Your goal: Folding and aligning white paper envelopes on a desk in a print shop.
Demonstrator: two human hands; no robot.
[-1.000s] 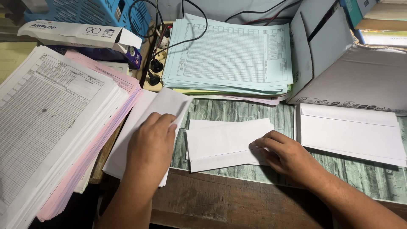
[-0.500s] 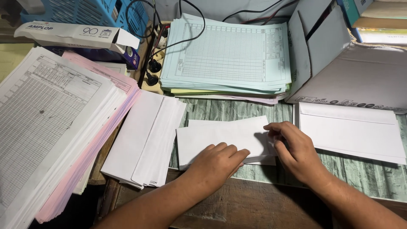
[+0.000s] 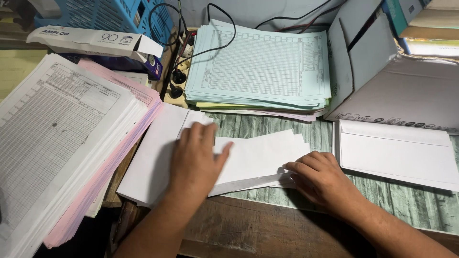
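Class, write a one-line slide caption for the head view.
Left hand flat and right hand pressing folded white paper beside a white envelope.

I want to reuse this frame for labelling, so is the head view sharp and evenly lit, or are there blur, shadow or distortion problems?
Head view: mostly sharp, grid lines on the pale blue printed sheet stack readable as lines; left hand slightly motion-blurred over the white folded paper; right hand crisp; soft even light, no glare; dark shadow at the lower left; wide-angle bending at the edges.
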